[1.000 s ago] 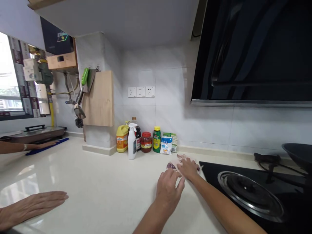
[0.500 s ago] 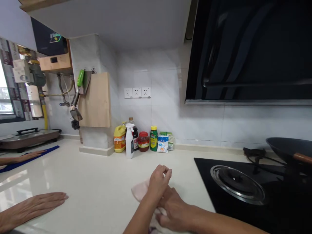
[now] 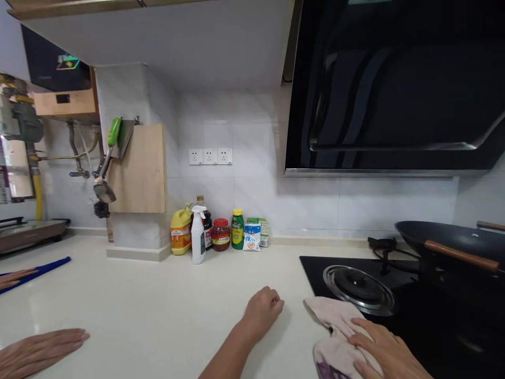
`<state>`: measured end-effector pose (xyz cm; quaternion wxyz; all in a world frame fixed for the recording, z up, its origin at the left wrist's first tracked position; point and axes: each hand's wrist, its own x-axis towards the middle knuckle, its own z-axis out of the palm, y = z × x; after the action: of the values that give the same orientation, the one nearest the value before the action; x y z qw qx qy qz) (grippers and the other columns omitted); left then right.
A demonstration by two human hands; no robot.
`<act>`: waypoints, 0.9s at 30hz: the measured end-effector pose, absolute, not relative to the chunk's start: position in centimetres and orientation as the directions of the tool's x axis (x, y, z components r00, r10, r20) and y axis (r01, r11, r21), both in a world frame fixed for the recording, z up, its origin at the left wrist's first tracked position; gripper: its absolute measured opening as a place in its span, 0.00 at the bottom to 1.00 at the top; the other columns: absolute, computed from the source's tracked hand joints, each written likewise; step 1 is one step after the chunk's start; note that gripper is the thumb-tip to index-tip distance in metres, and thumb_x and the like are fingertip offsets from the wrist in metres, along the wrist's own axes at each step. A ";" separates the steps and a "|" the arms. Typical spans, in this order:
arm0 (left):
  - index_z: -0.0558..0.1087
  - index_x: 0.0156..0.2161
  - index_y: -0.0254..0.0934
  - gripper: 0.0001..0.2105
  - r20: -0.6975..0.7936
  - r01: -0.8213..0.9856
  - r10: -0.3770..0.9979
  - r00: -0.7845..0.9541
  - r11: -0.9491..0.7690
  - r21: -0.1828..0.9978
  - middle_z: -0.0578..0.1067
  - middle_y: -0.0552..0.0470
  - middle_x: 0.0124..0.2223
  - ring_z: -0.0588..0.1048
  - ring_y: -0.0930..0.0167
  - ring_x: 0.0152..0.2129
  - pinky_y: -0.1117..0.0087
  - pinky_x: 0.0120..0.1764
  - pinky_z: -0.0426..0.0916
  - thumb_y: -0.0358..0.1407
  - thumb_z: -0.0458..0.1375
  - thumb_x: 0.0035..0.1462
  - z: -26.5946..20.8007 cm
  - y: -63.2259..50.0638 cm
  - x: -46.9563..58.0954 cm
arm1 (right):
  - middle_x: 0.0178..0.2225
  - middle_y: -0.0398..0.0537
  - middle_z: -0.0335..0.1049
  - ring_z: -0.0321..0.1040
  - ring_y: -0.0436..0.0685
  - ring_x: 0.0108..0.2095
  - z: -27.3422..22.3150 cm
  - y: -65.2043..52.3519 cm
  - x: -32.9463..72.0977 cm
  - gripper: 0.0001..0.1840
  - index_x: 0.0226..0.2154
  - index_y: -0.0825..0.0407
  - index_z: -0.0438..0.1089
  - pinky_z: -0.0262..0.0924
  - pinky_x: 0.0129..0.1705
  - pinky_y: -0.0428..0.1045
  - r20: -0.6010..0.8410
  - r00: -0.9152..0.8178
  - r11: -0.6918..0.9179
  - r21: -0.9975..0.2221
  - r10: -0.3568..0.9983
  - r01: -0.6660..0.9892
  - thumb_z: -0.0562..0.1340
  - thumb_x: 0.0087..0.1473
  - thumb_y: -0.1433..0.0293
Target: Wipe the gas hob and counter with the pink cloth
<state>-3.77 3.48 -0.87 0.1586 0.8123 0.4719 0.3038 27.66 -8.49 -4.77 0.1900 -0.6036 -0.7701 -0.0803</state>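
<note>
My right hand (image 3: 381, 345) lies over a pale pink cloth (image 3: 335, 313), fingers bent into it. The crumpled cloth has a purple patch low down and lies across the counter's edge with the black glass hob (image 3: 315, 273), close to the round metal burner (image 3: 360, 289). Over the white countertop (image 3: 158, 316), my left hand (image 3: 263, 309) is loosely curled, with nothing seen in its fingers. It is left of the cloth and apart from it.
Another person's hand (image 3: 43, 347) lies flat at left; their other rests on a blue cloth (image 3: 55, 266). Along the wall stand a white spray bottle (image 3: 198, 237), a red-lidded jar (image 3: 221, 237) and several containers. A wok (image 3: 430, 237) sits on the hob under the range hood (image 3: 386, 116).
My right hand has slid the cloth rightward from beneath my left forearm to the hob's edge. My left hand stays over the counter, now uncrossed. The view has turned right.
</note>
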 end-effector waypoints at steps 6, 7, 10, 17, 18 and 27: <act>0.74 0.32 0.38 0.08 0.291 0.653 0.834 0.469 -0.549 0.521 0.75 0.50 0.38 0.73 0.69 0.34 0.69 0.36 0.64 0.35 0.52 0.58 -1.4 2.7 -2.4 | 0.63 0.48 0.62 0.59 0.70 0.61 -4.0 -7.8 26.0 0.24 0.52 0.35 0.73 0.57 0.59 0.66 0.305 -0.187 0.237 -0.139 0.934 0.961 0.55 0.57 0.47; 0.74 0.33 0.38 0.09 0.286 0.649 0.830 0.480 -0.555 0.521 0.75 0.50 0.38 0.73 0.69 0.34 0.70 0.36 0.64 0.36 0.52 0.59 -1.2 2.5 -2.3 | 0.63 0.49 0.61 0.58 0.70 0.61 -3.6 -7.2 25.4 0.25 0.52 0.36 0.73 0.56 0.60 0.65 0.291 -0.186 0.236 -0.148 0.939 0.960 0.55 0.57 0.47; 0.73 0.33 0.38 0.09 0.272 0.651 0.821 0.502 -0.566 0.506 0.75 0.51 0.38 0.73 0.70 0.34 0.71 0.37 0.64 0.35 0.51 0.59 -0.9 2.4 -2.4 | 0.63 0.50 0.60 0.57 0.68 0.61 -3.2 -4.3 24.1 0.25 0.51 0.40 0.73 0.53 0.61 0.64 0.313 -0.201 0.260 -0.161 0.928 0.952 0.54 0.59 0.49; 0.74 0.32 0.38 0.08 0.266 0.662 0.816 0.513 -0.574 0.482 0.75 0.52 0.35 0.73 0.71 0.32 0.72 0.35 0.63 0.35 0.52 0.58 -0.9 2.8 -2.5 | 0.60 0.54 0.61 0.60 0.65 0.57 -3.7 4.7 23.5 0.21 0.50 0.47 0.72 0.53 0.59 0.60 0.382 -0.283 0.351 -0.121 0.880 0.929 0.53 0.61 0.58; 0.74 0.32 0.38 0.08 0.267 0.664 0.817 0.511 -0.573 0.481 0.75 0.52 0.35 0.72 0.71 0.31 0.72 0.34 0.62 0.34 0.52 0.58 -0.8 2.8 -2.5 | 0.60 0.55 0.61 0.61 0.65 0.56 -3.5 6.0 23.4 0.21 0.50 0.49 0.72 0.53 0.58 0.60 0.378 -0.285 0.351 -0.117 0.881 0.929 0.52 0.61 0.59; 0.72 0.31 0.38 0.07 0.248 0.675 0.840 0.483 -0.537 0.506 0.75 0.54 0.34 0.71 0.73 0.30 0.73 0.35 0.62 0.32 0.52 0.56 -0.7 3.1 -2.9 | 0.59 0.57 0.61 0.63 0.66 0.53 -2.3 16.9 25.6 0.24 0.55 0.50 0.68 0.55 0.54 0.59 0.228 -0.217 0.254 -0.145 0.949 0.956 0.50 0.63 0.59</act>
<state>-2.91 3.07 -0.74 0.1727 0.8436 0.4488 0.2388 25.60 16.91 -2.31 0.1358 -0.6108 -0.7800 -0.0135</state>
